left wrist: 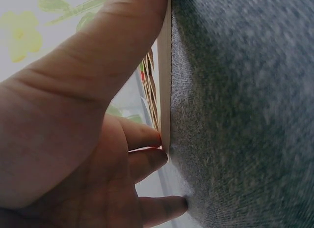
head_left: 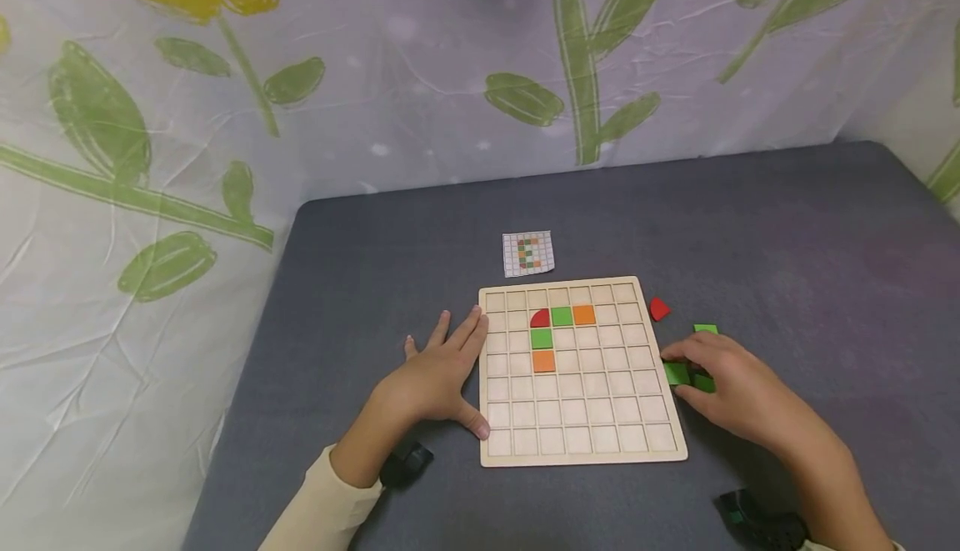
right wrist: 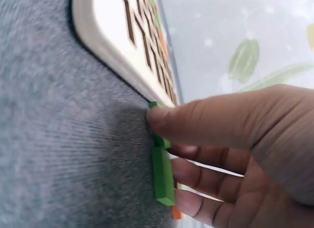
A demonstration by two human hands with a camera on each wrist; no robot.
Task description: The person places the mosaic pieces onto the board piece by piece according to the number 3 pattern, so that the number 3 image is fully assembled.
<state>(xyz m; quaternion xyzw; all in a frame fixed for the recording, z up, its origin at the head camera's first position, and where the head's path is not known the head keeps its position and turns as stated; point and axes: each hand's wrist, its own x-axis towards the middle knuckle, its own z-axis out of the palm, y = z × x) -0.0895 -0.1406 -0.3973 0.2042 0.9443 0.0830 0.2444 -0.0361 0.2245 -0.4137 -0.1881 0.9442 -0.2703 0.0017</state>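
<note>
A pale wooden grid board (head_left: 585, 434) lies on the dark table. Set in its cells are a red quarter-circle piece (head_left: 540, 318), two green squares, one of them a green tile (head_left: 562, 316) in the top coloured row, and two orange squares, including an orange tile (head_left: 543, 361). My left hand (head_left: 442, 372) rests along the board's left edge, fingers spread and thumb low. Beside the right edge, my right hand (head_left: 731, 380) pinches a green square tile (head_left: 676, 373) between thumb and forefinger. Another green tile (right wrist: 163, 176) lies under its other fingers.
Behind the board lies a small printed pattern card (head_left: 528, 253). A loose red piece (head_left: 659, 309) sits off the board's upper right edge, with a green tile (head_left: 705, 328) nearby. An orange piece (right wrist: 177, 213) shows behind the right fingers. A flower-printed sheet (head_left: 420, 59) hangs behind the table.
</note>
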